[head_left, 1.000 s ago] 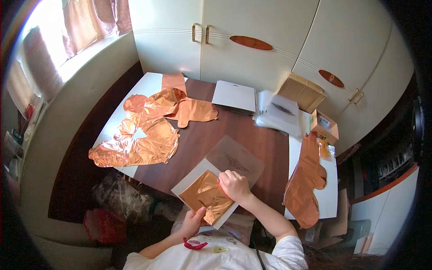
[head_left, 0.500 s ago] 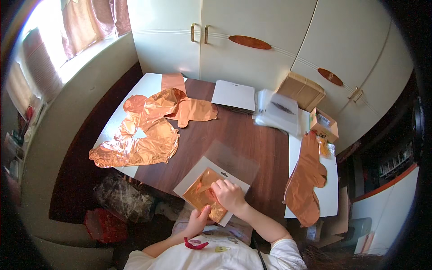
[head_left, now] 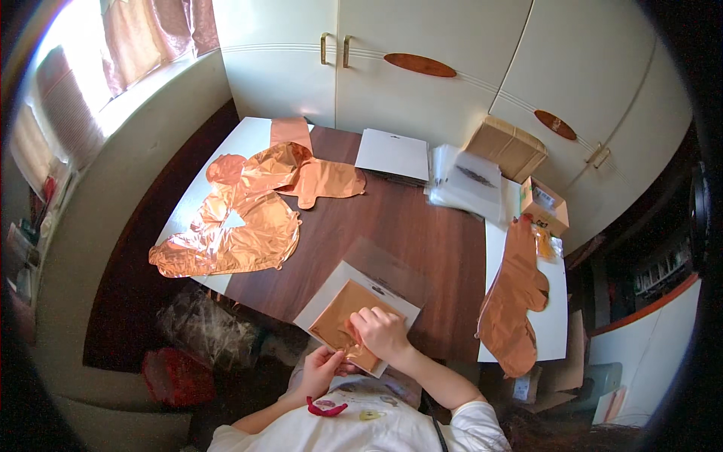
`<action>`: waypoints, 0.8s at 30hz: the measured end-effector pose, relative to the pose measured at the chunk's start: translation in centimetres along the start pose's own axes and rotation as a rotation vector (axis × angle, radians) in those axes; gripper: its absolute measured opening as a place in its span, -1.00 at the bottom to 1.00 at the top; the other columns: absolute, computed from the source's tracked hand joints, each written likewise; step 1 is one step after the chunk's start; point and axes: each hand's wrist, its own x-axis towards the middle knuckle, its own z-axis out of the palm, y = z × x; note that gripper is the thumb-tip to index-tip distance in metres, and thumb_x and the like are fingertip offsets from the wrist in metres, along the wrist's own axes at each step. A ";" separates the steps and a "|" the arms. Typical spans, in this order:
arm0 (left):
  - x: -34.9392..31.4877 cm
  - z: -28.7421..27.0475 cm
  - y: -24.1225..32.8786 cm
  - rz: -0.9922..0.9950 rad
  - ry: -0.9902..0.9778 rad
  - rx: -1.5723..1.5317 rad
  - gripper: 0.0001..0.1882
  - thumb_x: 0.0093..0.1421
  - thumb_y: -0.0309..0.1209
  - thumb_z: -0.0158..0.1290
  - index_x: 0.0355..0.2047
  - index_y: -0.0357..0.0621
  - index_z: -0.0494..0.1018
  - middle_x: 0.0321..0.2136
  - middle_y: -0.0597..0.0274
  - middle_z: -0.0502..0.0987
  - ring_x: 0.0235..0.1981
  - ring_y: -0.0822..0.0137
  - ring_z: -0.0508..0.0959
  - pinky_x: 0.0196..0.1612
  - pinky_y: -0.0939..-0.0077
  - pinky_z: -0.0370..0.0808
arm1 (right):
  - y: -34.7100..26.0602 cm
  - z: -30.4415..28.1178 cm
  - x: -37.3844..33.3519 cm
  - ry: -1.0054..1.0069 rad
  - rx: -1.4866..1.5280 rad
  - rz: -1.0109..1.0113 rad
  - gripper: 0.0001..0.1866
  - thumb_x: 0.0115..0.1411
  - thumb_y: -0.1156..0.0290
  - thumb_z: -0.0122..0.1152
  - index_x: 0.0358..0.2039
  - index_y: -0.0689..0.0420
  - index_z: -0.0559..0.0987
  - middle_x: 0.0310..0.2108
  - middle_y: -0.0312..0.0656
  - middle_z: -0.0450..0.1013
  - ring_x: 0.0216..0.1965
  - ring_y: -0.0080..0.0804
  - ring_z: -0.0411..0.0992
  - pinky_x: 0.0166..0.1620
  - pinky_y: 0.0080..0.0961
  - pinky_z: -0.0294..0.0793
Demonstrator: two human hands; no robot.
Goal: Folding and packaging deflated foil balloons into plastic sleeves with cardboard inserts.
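A: ok, what's being gripped by the fingers?

B: The bottom edge of a folded copper foil (head_left: 335,309) is pinched by the left hand (head_left: 324,371), thumb and fingers closed up narrow. The top of the foil is touched by the right hand (head_left: 382,335), fingers curled and bunched. Whether a fold is nipped between those tips can't be told.

A: and where's the foil parked?

B: It's laid on a white card (head_left: 398,298) with a hang hole, held in front of the white shirt (head_left: 354,422) at the near edge of the counter (head_left: 339,233). A clear sleeve (head_left: 399,264) can be seen poking past the card's far edge.

A: rest of the counter?

B: Left end's covered by crinkly copper foil shapes (head_left: 256,241). Another foil shape (head_left: 516,301) is spread at the right end, near a yellow packet (head_left: 544,242) and a little open box (head_left: 544,205). Toward the back, a stack of white cards (head_left: 392,153) is set beside a pile of clear sleeves (head_left: 467,188), with a brown cardboard box (head_left: 506,147) placed near the cream cabinets (head_left: 422,30).
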 end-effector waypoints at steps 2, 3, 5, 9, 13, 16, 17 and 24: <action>0.2 0.3 0.4 0.007 -0.013 -0.001 -0.85 0.22 -0.41 -0.02 -0.31 -0.27 0.37 -0.43 0.17 0.53 -0.46 0.37 0.58 -0.48 0.62 0.50 | -0.3 0.0 -0.1 0.018 0.038 -0.004 -0.92 -0.06 0.36 0.09 -0.51 0.00 0.39 -0.55 -0.35 0.29 -0.48 -0.51 0.38 -0.53 -0.58 0.45; 0.3 0.5 0.7 0.000 -0.006 0.034 -0.84 0.21 -0.40 0.00 -0.33 -0.27 0.39 -0.45 0.19 0.53 -0.47 0.38 0.58 -0.48 0.63 0.49 | -0.4 -0.1 -0.2 0.019 0.036 -0.003 -0.92 -0.06 0.36 0.09 -0.51 0.00 0.39 -0.55 -0.35 0.29 -0.48 -0.51 0.38 -0.53 -0.58 0.45; 0.3 1.0 1.2 -0.009 0.002 0.070 -0.84 0.20 -0.40 0.01 -0.34 -0.27 0.40 -0.47 0.21 0.53 -0.47 0.39 0.58 -0.48 0.65 0.49 | -0.7 -0.2 -0.4 0.028 0.054 -0.011 -0.91 -0.06 0.33 0.10 -0.51 -0.01 0.41 -0.55 -0.36 0.29 -0.48 -0.50 0.38 -0.53 -0.57 0.44; 0.9 0.7 0.2 0.053 0.005 0.106 -0.82 0.18 -0.38 0.05 -0.41 -0.28 0.48 -0.52 0.30 0.51 -0.54 0.54 0.48 -0.52 0.71 0.37 | -1.0 -0.5 -0.5 0.036 0.106 0.006 -0.90 -0.07 0.33 0.11 -0.50 0.00 0.42 -0.55 -0.36 0.29 -0.48 -0.49 0.37 -0.54 -0.55 0.43; 0.6 0.9 -0.1 0.137 0.058 0.274 -0.80 0.17 -0.37 0.07 -0.45 -0.30 0.49 -0.60 0.39 0.45 -0.62 0.59 0.31 -0.57 0.71 0.22 | -0.6 -0.6 -0.8 0.065 0.170 0.021 -0.89 -0.08 0.34 0.11 -0.49 0.01 0.42 -0.55 -0.35 0.29 -0.48 -0.47 0.37 -0.52 -0.52 0.42; 0.1 1.8 0.7 0.084 0.018 0.137 -0.80 0.16 -0.38 0.07 -0.46 -0.31 0.50 -0.59 0.42 0.44 -0.60 0.62 0.30 -0.55 0.71 0.21 | -0.7 -0.8 -0.9 0.044 0.169 0.006 -0.89 -0.09 0.34 0.12 -0.50 0.01 0.42 -0.56 -0.35 0.28 -0.48 -0.47 0.37 -0.51 -0.52 0.42; 0.2 1.5 0.1 0.083 0.020 0.137 -0.80 0.16 -0.38 0.07 -0.46 -0.31 0.50 -0.59 0.42 0.44 -0.60 0.62 0.30 -0.55 0.71 0.21 | -0.7 -0.8 -0.9 0.033 0.158 -0.012 -0.89 -0.09 0.35 0.11 -0.50 0.01 0.42 -0.56 -0.35 0.28 -0.48 -0.47 0.37 -0.51 -0.52 0.42; 1.1 0.5 -2.3 0.081 -0.041 0.056 -0.79 0.20 -0.40 0.02 -0.34 -0.33 0.51 -0.43 0.28 0.54 -0.41 0.51 0.50 -0.29 0.64 0.44 | -0.8 -0.4 -1.3 0.054 0.198 -0.049 -0.89 -0.09 0.34 0.12 -0.54 0.01 0.39 -0.59 -0.36 0.28 -0.49 -0.47 0.36 -0.53 -0.54 0.41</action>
